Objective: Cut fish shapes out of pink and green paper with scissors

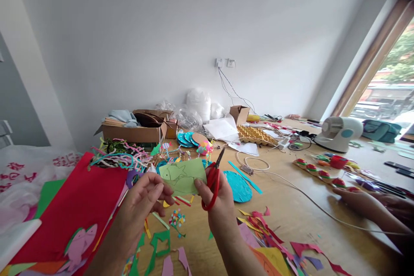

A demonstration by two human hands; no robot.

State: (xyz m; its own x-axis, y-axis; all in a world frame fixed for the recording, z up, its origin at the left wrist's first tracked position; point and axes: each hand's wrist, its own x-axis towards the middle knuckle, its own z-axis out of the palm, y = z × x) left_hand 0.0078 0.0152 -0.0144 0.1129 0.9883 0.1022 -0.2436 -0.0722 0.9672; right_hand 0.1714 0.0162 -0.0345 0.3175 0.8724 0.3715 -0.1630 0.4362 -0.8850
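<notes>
A light green piece of paper (181,174) with a fish drawn on it in pencil is in front of me. My right hand (220,196) pinches its right edge under the thumb. That same hand also has red-handled scissors (212,185) hanging on its fingers, dark blades pointing up and away. At the paper's left edge is my left hand (147,196), its fingers loosely curled and apart. Whether its fingertips touch the paper is unclear. Below the hands lie green paper scraps (160,243) and a cluster of colourful dots (177,217).
Red felt (80,198) with a pink paper cutout (80,243) lies left. Coloured scraps (268,237) and a blue disc (237,186) lie right of my hands. A white cable (300,194) crosses the table towards another person's hand (359,202). A fan (339,133) and cardboard box (132,133) stand behind.
</notes>
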